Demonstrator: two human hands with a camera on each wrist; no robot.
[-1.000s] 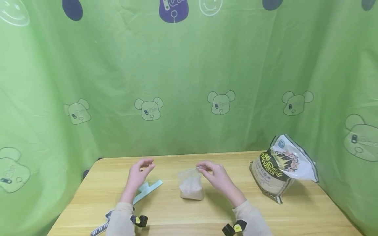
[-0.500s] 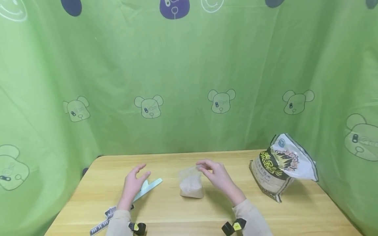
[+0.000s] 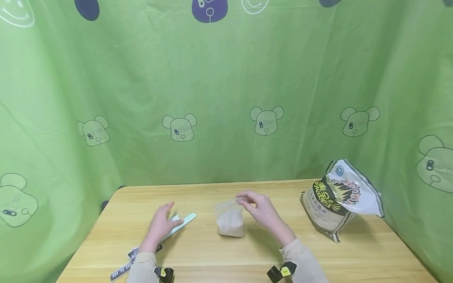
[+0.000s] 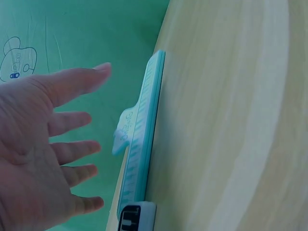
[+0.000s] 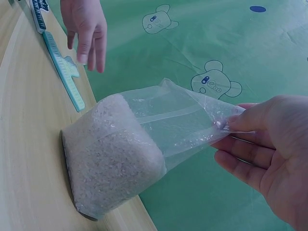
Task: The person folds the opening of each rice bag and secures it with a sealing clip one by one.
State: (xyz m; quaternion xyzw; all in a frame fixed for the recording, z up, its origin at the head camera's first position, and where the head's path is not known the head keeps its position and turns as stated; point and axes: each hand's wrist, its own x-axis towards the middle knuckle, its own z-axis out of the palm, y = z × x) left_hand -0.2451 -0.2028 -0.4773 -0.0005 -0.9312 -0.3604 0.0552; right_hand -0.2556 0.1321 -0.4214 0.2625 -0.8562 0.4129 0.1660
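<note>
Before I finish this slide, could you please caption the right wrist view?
The right grip pinches a clear bag of grains by its top, teal clip beyond.

Left hand [image 3: 161, 225] partly hides clip [image 3: 187, 220]; right sleeve [image 3: 306, 262] cropped.

The clip [image 4: 143, 130] is turquoise, the rice [image 5: 113, 156] whitish.

Beige sleeves [image 3: 308, 264] carry 2 black wrist cameras [image 3: 274, 274] with yellow labels [image 3: 285, 271].
</note>
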